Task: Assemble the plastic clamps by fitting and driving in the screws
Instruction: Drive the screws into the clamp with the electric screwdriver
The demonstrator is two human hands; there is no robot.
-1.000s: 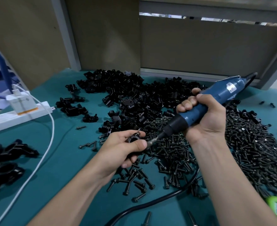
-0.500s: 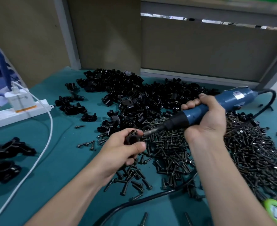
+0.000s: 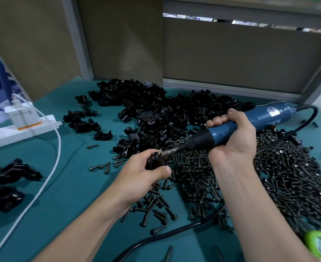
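Teal bench mat [image 3: 61, 195], clamp assembly observed.
Left hand [image 3: 140, 174] gripped a black plastic clamp [image 3: 155, 162] mid-mat; the blue electric screwdriver [image 3: 241, 127], bit against the clamp's screw [image 3: 158, 153], was clenched in the right hand [image 3: 233, 137]; loose screws [image 3: 269, 176] lay heaped rightward.

Clamp heap [image 3: 165, 112] behind screw pile [image 3: 269, 171]

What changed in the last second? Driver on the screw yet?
The right hand tipped the screwdriver flatter, rear end down, and moved its bit left up to the screw on the clamp. Nothing taken or released: the left hand still holds the clamp, and the screw pile stays put.
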